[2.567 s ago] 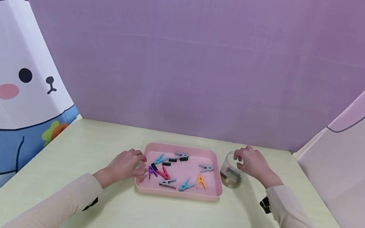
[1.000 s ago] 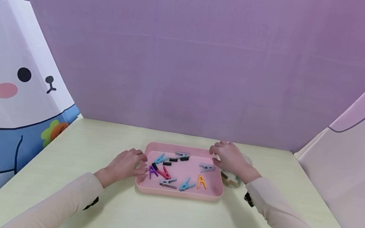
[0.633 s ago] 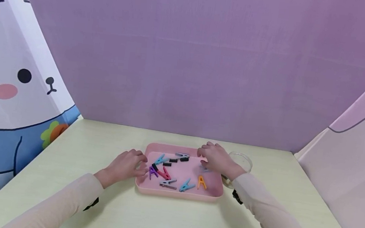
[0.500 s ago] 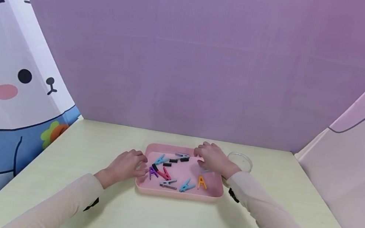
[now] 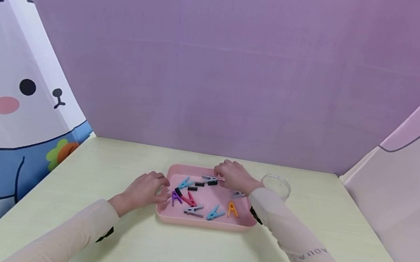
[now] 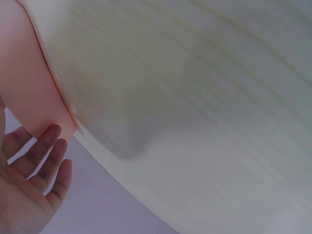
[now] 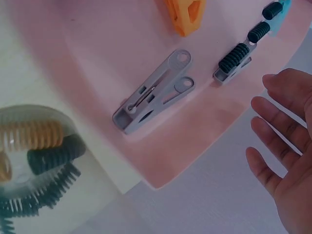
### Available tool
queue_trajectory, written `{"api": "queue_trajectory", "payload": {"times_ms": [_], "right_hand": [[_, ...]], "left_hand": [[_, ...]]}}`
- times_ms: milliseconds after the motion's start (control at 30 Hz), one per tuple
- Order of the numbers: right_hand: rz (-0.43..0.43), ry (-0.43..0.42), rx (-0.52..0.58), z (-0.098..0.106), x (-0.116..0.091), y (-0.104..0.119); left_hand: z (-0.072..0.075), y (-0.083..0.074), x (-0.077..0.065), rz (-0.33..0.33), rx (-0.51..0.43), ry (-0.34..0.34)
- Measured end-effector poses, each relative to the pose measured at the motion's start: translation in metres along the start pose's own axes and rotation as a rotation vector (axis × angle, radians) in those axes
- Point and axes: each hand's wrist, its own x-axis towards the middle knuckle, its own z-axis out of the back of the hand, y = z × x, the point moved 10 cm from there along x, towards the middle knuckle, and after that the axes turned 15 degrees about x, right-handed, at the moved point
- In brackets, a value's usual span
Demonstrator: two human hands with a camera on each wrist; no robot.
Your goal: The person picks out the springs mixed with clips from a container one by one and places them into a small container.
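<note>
The left hand [image 5: 143,192] rests at the left side of a pink tray [image 5: 204,224], its loose fingers touching the wall; in the left wrist view the fingertips [image 6: 53,131] lie against the outside. Over the tray's back right hovers the right hand [image 5: 237,175], fingers apart and holding nothing visible. Nearest to it are a grey clothespin [image 5: 209,178] and a small black ribbed clip [image 5: 212,183]. Blue [image 5: 215,213], orange [image 5: 232,209], red [image 5: 190,199], purple [image 5: 176,198] and other grey clothespins [image 7: 153,90] lie in the tray with more black clips [image 5: 199,184].
A clear round jar [image 5: 276,186] stands just right of the tray, partly hidden by the right sleeve. Brown and dark ribbed clips [image 7: 36,134] show inside it. A purple backdrop [image 5: 215,84] rises behind the pale table [image 5: 166,254].
The right hand has moved left from above the jar, across the tray's right part, to the back grey clothespin. The left hand and the tray's contents look unchanged.
</note>
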Motion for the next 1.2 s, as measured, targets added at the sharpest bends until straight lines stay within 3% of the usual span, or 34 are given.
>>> {"api": "queue_trajectory", "payload": {"times_ms": [600,933,1200], "right_hand": [[-0.103,0.101,-0.019,-0.031,0.017,-0.013],[-0.04,0.07,-0.028,-0.034,0.02,-0.008],[-0.044,0.06,-0.016,-0.035,0.02,-0.009]], "left_hand": [[-0.001,-0.001,0.0,-0.007,0.021,-0.009],[0.001,-0.001,-0.001,-0.001,0.01,-0.001],[-0.001,0.0,-0.001,-0.001,0.009,-0.002]]}}
